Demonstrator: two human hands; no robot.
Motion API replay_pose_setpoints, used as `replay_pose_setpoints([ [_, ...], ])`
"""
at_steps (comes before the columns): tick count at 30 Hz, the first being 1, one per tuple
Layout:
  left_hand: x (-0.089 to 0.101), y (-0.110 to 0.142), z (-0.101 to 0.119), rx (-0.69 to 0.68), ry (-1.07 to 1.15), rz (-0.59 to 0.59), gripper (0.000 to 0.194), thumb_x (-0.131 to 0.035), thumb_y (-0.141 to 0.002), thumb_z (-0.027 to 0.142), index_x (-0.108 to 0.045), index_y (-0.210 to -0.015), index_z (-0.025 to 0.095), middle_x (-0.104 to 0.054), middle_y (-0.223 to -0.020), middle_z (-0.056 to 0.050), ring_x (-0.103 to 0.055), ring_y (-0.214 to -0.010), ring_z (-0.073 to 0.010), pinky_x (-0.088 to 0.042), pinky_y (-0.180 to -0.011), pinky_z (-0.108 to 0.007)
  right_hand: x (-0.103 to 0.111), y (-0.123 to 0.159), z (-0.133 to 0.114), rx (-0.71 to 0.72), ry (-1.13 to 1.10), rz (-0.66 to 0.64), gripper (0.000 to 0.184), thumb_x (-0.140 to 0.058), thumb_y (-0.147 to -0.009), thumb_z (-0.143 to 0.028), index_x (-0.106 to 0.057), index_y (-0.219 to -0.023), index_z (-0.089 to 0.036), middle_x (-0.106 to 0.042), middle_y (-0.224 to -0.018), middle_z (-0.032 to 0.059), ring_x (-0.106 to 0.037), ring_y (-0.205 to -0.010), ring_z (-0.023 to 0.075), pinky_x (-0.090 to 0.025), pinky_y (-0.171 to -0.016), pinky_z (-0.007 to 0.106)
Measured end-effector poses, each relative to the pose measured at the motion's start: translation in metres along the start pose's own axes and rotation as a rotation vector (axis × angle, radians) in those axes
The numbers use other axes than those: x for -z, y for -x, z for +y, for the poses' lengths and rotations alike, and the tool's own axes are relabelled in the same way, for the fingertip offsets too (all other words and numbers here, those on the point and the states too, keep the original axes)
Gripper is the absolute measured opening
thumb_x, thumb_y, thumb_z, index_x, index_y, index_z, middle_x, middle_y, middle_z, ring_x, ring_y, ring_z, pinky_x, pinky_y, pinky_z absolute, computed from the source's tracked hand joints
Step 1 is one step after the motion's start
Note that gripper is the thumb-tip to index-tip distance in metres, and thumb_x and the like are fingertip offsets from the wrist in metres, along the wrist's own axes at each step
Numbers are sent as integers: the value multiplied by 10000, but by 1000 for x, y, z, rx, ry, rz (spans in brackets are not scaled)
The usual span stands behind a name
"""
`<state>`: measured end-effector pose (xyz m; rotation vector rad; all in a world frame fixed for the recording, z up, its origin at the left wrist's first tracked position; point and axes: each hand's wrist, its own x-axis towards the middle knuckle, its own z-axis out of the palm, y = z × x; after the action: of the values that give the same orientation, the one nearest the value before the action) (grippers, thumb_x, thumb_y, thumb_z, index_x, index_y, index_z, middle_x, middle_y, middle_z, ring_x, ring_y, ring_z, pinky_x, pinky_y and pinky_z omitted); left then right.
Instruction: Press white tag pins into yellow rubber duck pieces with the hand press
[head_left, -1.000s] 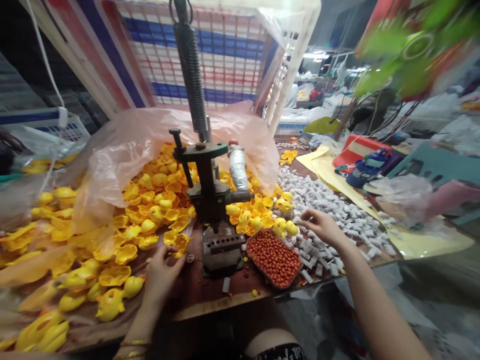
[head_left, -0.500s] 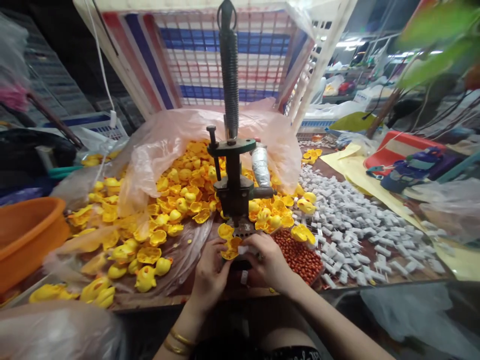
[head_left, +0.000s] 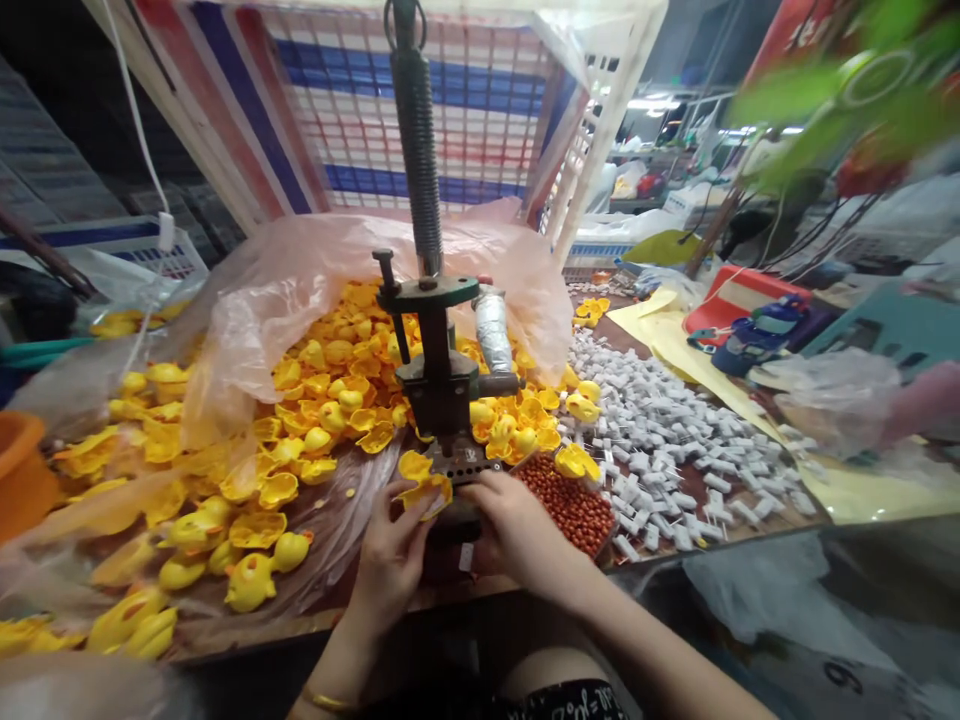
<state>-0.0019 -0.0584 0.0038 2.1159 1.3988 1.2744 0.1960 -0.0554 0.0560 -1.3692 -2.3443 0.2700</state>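
Note:
My left hand (head_left: 390, 545) pinches a yellow toy duck shell half (head_left: 415, 466), hollow side up, just in front of the hand press (head_left: 436, 395). Beside it, my right hand (head_left: 521, 525) has its fingers curled together at the front of the press's base, where a row of holes (head_left: 469, 470) shows. What those fingers hold, if anything, is hidden. Right of that hand is a tray of small red-brown beads (head_left: 574, 510), with another yellow shell half (head_left: 577, 462) at its far edge. A small grey block (head_left: 466, 557) lies near the table edge between my wrists.
Yellow duck shells (head_left: 337, 370) heap up behind and left of the press, partly under pink plastic sheeting (head_left: 247, 290). Many grey blocks with thin pins (head_left: 675, 450) spread to the right. A striped-lined crate (head_left: 420, 110) stands behind. An orange basin (head_left: 26, 475) is at left.
My right hand has come from the grey blocks to the press, carrying a small pale piece half a second ago. The left hand brought its duck shell there. Another shell half now lies by the bead tray.

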Motion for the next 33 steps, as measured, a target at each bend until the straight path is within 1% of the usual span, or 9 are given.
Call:
replay_pose_setpoints([
  [4,4,-4,-5,241,160,144,252,-649,-788,364,-703,-1008,255,-530,-1112,-68,-579,-1055,-224,-518,-905,-376,19,11,39,-350,272,-269,234,-478,-810,-34,-693,-880,-97,-665,-943,196,-638,-860,282,-449,-713,350],
  [6,4,-7,-2,398,309,186,280,-719,-709,414,-697,-897,207,-579,-1064,-65,-611,-1007,-224,-536,-856,-353,20,16,56,-420,288,-395,247,-475,-795,-17,-694,-884,-88,-681,-936,210,-661,-861,289,-453,-705,340],
  [8,2,-11,4,569,496,186,345,-775,-636,431,-670,-840,173,-654,-943,-58,-651,-871,-206,-552,-783,-337,19,19,67,-450,259,-423,227,-484,-796,-31,-687,-879,-91,-693,-929,202,-669,-862,281,-454,-710,327],
  [10,-1,-15,11,721,698,201,411,-817,-577,429,-661,-835,151,-697,-841,-45,-666,-765,-183,-560,-738,-324,18,19,69,-463,221,-354,194,-483,-825,-84,-676,-850,-100,-695,-900,186,-665,-841,269,-451,-706,322],
  [13,-4,-19,23,847,905,261,472,-862,-502,398,-690,-847,127,-726,-846,-51,-680,-726,-169,-568,-701,-289,15,15,57,-379,34,-126,159,-501,-835,-150,-655,-795,-142,-679,-845,117,-638,-790,220,-445,-692,298],
  [17,-10,-22,31,894,1012,293,448,-871,-507,346,-719,-862,118,-739,-875,-72,-691,-702,-168,-574,-666,-266,0,3,18,-143,-432,208,119,-539,-760,-125,-641,-732,-181,-631,-755,30,-592,-704,146,-439,-644,239],
  [20,-11,-21,32,887,1061,311,393,-868,-526,337,-722,-824,126,-739,-867,-61,-694,-718,-170,-581,-706,-285,-17,-5,-5,-134,-660,336,121,-549,-696,-110,-648,-685,-178,-615,-661,11,-569,-610,132,-431,-570,227],
  [27,-13,-16,30,893,1126,295,365,-850,-572,355,-713,-830,136,-737,-872,-63,-696,-751,-184,-571,-730,-312,-42,-11,-14,-340,-1217,253,142,-621,-745,-242,-708,-826,-164,-694,-707,24,-607,-552,132,-508,-549,251],
  [33,-14,-13,30,886,1129,249,390,-828,-604,394,-720,-865,125,-736,-855,-81,-692,-766,-197,-556,-746,-319,-44,-12,-15,-349,-1311,234,161,-657,-740,-276,-710,-835,-157,-688,-692,16,-617,-544,125,-509,-563,244],
])
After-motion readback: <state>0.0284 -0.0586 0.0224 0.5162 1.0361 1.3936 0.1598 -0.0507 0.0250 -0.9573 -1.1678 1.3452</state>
